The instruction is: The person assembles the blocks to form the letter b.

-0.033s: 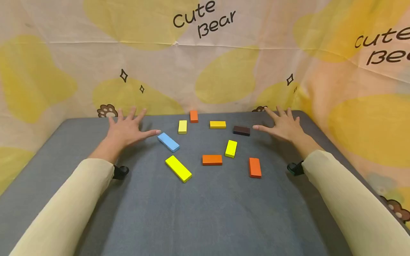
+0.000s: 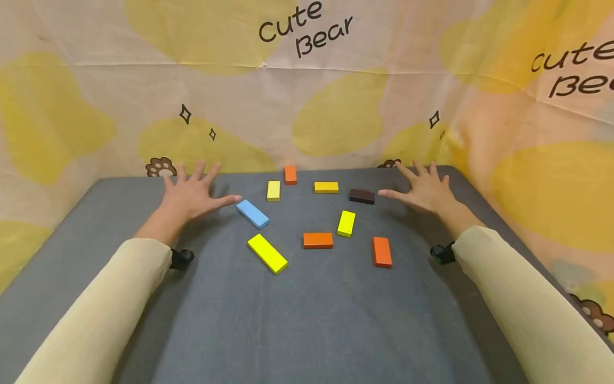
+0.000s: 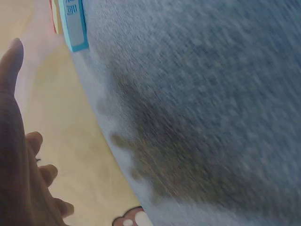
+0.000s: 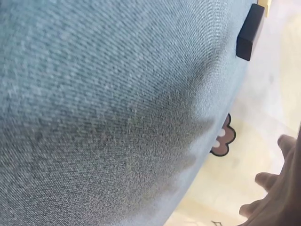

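Held above the left of the grey table, my left hand spreads its fingers and holds nothing. Nearest its thumb lies a light blue block, with printed marks on its side in the left wrist view. My right hand hovers likewise on the right, fingers apart and nothing in it. Its thumb points at a dark brown block, a small gap away. Both hands cast shadows on the cloth below. Between them lie a long yellow block, a short yellow block and an orange block.
Another orange block lies front right. Farther back are a pale yellow block, a golden yellow block and a small orange block. A patterned cloth wall rises behind the grey table and along its right side.
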Demonstrator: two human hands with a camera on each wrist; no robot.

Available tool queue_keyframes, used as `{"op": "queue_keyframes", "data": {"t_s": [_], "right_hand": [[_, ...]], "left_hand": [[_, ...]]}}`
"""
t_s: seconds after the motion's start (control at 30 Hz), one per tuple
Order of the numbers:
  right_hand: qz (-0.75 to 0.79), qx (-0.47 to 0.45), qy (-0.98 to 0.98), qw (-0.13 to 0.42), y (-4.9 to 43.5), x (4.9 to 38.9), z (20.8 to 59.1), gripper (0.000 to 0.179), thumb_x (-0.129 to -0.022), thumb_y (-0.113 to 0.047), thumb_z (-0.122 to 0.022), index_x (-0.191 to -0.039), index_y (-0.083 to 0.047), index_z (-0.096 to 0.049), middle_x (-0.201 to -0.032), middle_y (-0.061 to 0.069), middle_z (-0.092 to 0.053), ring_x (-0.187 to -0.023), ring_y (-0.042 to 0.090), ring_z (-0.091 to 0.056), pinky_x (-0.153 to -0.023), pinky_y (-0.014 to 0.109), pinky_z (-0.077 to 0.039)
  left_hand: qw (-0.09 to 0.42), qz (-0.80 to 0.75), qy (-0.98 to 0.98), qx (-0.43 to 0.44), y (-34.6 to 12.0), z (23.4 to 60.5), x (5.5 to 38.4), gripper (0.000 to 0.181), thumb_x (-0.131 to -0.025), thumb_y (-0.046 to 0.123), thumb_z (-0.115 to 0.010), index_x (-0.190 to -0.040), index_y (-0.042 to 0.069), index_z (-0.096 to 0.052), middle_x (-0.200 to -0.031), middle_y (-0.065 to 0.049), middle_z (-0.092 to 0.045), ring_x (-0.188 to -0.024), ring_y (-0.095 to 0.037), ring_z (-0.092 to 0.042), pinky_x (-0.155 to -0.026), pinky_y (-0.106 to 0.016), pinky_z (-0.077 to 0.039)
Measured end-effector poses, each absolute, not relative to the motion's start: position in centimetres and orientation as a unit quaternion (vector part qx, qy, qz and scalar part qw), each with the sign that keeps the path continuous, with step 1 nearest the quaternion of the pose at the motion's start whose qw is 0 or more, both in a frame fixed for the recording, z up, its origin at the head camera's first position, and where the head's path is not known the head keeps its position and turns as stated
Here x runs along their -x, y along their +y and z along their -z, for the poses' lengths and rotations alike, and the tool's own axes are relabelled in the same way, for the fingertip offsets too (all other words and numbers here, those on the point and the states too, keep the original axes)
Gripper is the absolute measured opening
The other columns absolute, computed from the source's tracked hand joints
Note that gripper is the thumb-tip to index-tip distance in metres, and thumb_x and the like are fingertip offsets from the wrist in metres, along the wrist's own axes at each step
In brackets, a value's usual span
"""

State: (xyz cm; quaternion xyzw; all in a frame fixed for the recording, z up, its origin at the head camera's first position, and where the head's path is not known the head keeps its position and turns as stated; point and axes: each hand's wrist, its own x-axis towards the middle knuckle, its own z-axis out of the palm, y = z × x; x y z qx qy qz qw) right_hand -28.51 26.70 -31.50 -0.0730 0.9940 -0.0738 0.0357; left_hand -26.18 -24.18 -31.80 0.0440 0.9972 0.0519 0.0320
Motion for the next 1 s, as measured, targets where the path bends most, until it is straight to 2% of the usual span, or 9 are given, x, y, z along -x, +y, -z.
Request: {"op": "queue_keyframes", "data": {"t_s": [0.47,0.67,0.77,0.87,1.0], "right_hand": [[0.085,0.071,0.993,0.027,26.2,28.5,31.5,0.104,-0.085,-0.086,-0.043,-0.164,-0.026,-0.012,-0.168,0.026,-0.008,-0.151,0.06,0.003,-0.107,0.086,-0.007],[0.086,0.079,0.993,-0.008,26.1,28.2,31.3,0.103,-0.085,-0.085,-0.045,-0.163,-0.023,-0.019,-0.166,0.027,-0.018,-0.152,0.056,-0.008,-0.113,0.08,-0.011],[0.095,0.09,0.991,-0.032,25.4,27.7,30.9,0.102,-0.086,-0.083,-0.047,-0.162,-0.019,-0.025,-0.164,0.026,-0.025,-0.151,0.052,-0.019,-0.115,0.074,-0.02],[0.125,0.095,0.986,-0.052,24.3,26.9,30.4,0.098,-0.088,-0.08,-0.049,-0.16,-0.017,-0.03,-0.163,0.023,-0.03,-0.148,0.048,-0.029,-0.112,0.071,-0.03],[0.18,0.108,0.975,-0.068,22.6,25.5,29.7,0.089,-0.092,-0.07,-0.055,-0.16,-0.016,-0.032,-0.164,0.019,-0.031,-0.148,0.045,-0.032,-0.112,0.069,-0.032]], "left_hand": [[0.045,-0.06,0.996,-0.052,-23.8,31.7,26.3,0.109,-0.084,0.09,-0.035,-0.165,0.023,-0.004,-0.17,-0.021,0.001,-0.148,-0.063,0.007,-0.109,-0.083,0.002],[0.053,-0.079,0.994,-0.06,-23.0,31.5,26.2,0.108,-0.084,0.091,-0.031,-0.165,0.023,-0.004,-0.171,-0.019,0.001,-0.15,-0.06,0.005,-0.112,-0.081,-0.002],[0.057,-0.093,0.992,-0.061,-22.8,31.8,26.1,0.104,-0.088,0.087,-0.029,-0.165,0.021,-0.004,-0.17,-0.02,0.0,-0.151,-0.059,0.002,-0.113,-0.08,-0.004],[0.056,-0.116,0.99,-0.063,-22.4,32.2,25.7,0.095,-0.096,0.078,-0.03,-0.164,0.015,-0.013,-0.169,-0.023,-0.011,-0.153,-0.054,-0.01,-0.116,-0.076,-0.008],[0.041,-0.166,0.984,-0.056,-21.3,32.8,25.0,0.073,-0.103,0.058,-0.041,-0.157,0.009,-0.035,-0.159,-0.023,-0.039,-0.147,-0.046,-0.034,-0.116,-0.068,-0.027]]}}
